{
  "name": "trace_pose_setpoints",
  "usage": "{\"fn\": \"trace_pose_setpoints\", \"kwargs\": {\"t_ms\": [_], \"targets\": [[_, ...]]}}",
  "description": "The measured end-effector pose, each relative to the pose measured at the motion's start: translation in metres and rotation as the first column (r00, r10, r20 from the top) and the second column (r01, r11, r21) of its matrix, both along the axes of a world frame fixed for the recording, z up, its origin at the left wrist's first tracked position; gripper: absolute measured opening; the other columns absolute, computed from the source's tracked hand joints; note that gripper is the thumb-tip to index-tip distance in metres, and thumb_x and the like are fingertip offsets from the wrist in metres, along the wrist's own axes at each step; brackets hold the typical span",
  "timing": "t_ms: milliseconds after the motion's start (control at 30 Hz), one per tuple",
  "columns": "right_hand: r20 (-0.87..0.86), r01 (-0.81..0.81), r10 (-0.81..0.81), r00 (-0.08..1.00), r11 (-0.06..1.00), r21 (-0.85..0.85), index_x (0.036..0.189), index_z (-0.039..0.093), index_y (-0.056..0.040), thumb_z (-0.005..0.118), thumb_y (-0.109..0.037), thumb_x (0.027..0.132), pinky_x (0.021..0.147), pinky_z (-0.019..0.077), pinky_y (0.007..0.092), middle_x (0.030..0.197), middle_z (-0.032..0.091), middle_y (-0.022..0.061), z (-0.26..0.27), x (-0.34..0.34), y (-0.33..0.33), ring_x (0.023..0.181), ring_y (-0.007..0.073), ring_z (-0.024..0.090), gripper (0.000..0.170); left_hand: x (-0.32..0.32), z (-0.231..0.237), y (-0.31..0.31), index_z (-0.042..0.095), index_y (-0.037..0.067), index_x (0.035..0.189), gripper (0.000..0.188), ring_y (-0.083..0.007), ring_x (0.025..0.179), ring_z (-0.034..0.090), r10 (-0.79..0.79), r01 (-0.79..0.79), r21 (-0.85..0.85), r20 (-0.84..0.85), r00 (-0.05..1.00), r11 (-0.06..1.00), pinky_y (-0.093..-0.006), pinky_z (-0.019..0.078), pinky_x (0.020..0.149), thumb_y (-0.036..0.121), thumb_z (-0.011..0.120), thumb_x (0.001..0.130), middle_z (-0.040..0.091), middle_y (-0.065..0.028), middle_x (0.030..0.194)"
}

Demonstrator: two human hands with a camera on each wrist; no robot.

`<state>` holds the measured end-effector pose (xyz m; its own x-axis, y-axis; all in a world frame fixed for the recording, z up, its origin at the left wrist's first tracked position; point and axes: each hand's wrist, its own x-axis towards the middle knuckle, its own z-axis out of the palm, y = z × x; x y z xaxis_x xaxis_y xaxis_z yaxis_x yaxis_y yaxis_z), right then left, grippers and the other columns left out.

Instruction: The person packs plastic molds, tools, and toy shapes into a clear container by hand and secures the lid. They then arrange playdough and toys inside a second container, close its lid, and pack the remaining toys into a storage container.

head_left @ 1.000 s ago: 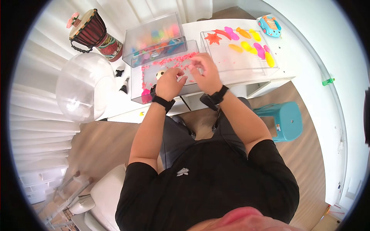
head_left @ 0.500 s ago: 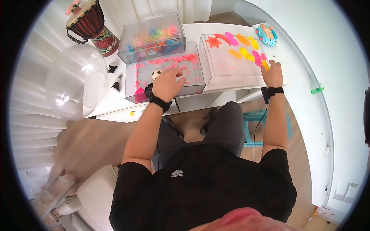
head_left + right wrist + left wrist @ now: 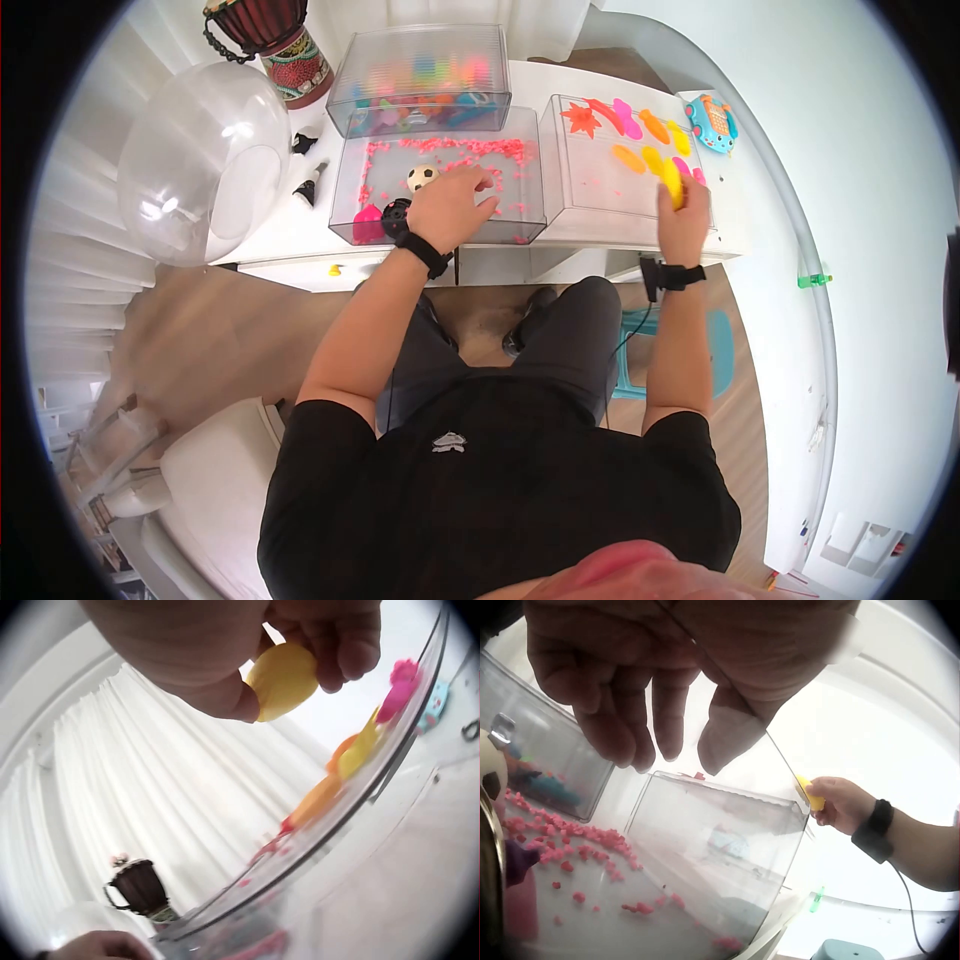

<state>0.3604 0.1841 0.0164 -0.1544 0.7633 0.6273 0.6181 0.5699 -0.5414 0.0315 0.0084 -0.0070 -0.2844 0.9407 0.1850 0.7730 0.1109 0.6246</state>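
Note:
My right hand pinches a yellow plastic toy piece between thumb and fingers, above the near right part of an upturned clear box. In the right wrist view the piece shows a smooth, rounded yellow end. My left hand hangs over a clear bin with pink crumbly bits in it, its fingers loosely bent and holding nothing. Beside that hand in the bin are a small football, a black round thing and a bright pink piece.
Orange, yellow, pink and red pieces lie on the upturned box. Behind the bin stands a lidded clear box of colourful toys. A toy telephone is at the right, a drum and a transparent globe at the left.
My right hand moved from over the pink bits to the right side of the upturned box, took the yellow piece and lifted it. The left hand stays over the bin.

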Motion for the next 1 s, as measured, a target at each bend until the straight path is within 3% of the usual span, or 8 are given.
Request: {"fn": "trace_pose_setpoints", "kwargs": {"t_ms": [67,100,133,300,400,500,700,1000], "targets": [[0.027,-0.177,0.175,0.984,0.983,0.056,0.12,0.065,-0.0011,0.081,-0.011,0.088,0.085,0.054,0.0429,0.109,0.065,0.0179,-0.002,-0.033,-0.014,0.099,0.0349,0.065,0.037,0.0,-0.001,0.0,0.071,0.013,0.114,0.032,-0.0283,0.101,0.071,-0.001,0.001,0.003,-0.009,1.0,1.0,-0.044,0.0581,0.086,0.033,0.075,0.09,0.073,-0.0052,0.112],[0.097,-0.264,0.256,0.962,0.96,0.092,0.124,0.065,-0.0007,0.077,-0.008,0.092,0.08,0.0543,0.0352,0.114,0.065,0.0131,0.005,-0.053,-0.028,0.092,0.0253,0.065,0.035,0.0,0.0,0.0,0.069,0.013,0.117,0.035,-0.0284,0.102,0.071,-0.002,0.002,0.007,-0.018,1.0,1.0,-0.0438,0.0582,0.086,0.033,0.076,0.089,0.072,-0.0052,0.116],[-0.015,-0.343,0.342,0.939,0.938,-0.048,0.125,0.065,-0.0011,0.077,-0.008,0.092,0.076,0.054,0.0326,0.112,0.064,0.0129,0.011,-0.073,-0.045,0.093,0.0236,0.064,0.036,0.0,0.001,-0.001,0.068,0.013,0.119,0.037,-0.0284,0.103,0.071,-0.004,0.004,0.011,-0.027,1.0,1.0,-0.0436,0.0582,0.086,0.033,0.076,0.089,0.07,-0.0052,0.12],[0.017,-0.534,0.541,0.841,0.833,-0.142,0.124,0.065,-0.0005,0.076,-0.01,0.09,0.076,0.0554,0.0336,0.117,0.065,0.0162,0.002,-0.149,-0.076,0.097,0.0265,0.066,0.037,0.003,0.016,-0.005,0.059,0.014,0.135,0.056,-0.0298,0.105,0.071,0.007,-0.006,-0.012,0.036,0.999,1.0,-0.0439,0.0593,0.086,0.028,0.081,0.085,0.063,-0.0081,0.133],[0.058,-0.546,0.552,0.832,0.832,-0.093,0.119,0.064,-0.001,0.075,-0.017,0.088,0.082,0.0547,0.0469,0.11,0.066,0.0214,-0.018,-0.178,-0.075,0.099,0.042,0.065,0.036,0.002,0.006,-0.002,0.053,0.015,0.143,0.067,-0.0293,0.105,0.072,0.044,-0.046,0.041,0.037,0.998,0.998,-0.0441,0.0598,0.086,0.026,0.082,0.084,0.06,-0.0098,0.138],[0.043,-0.503,0.542,0.839,0.803,-0.321,0.115,0.069,-0.0005,0.075,-0.019,0.09,0.076,0.0563,0.0403,0.104,0.07,0.02,-0.027,-0.188,-0.075,0.091,0.0319,0.071,0.031,0.0,0.003,-0.002,0.051,0.015,0.147,0.072,-0.028,0.102,0.072,0.06,-0.061,0.088,0.013,0.998,0.994,-0.0437,0.06,0.086,0.025,0.082,0.083,0.059,-0.0105,0.139],[-0.014,-0.504,0.556,0.831,0.742,-0.442,0.108,0.069,-0.0034,0.073,-0.023,0.09,0.081,0.0557,0.0473,0.106,0.07,0.019,-0.025,-0.186,-0.081,0.095,0.0404,0.068,0.026,0.002,0.005,-0.004,0.055,0.017,0.144,0.067,-0.0217,0.09,0.072,-0.01,0.007,0.097,0.027,1.0,0.995,-0.0384,0.0597,0.079,0.014,0.08,0.081,0.063,-0.0069,0.131],[-0.206,-0.518,0.475,0.856,0.779,-0.355,0.116,0.068,-0.0023,0.07,-0.03,0.097,0.078,0.0567,0.0425,0.108,0.07,0.0182,-0.042,-0.188,-0.079,0.088,0.0336,0.07,0.034,-0.018,0.014,0.001,0.062,0.009,0.127,0.043,-0.0298,0.096,0.072,-0.055,0.051,0.021,0.33,0.942,0.998,-0.0417,0.0572,0.083,0.016,0.079,0.088,0.071,-0.0144,0.11]]}}
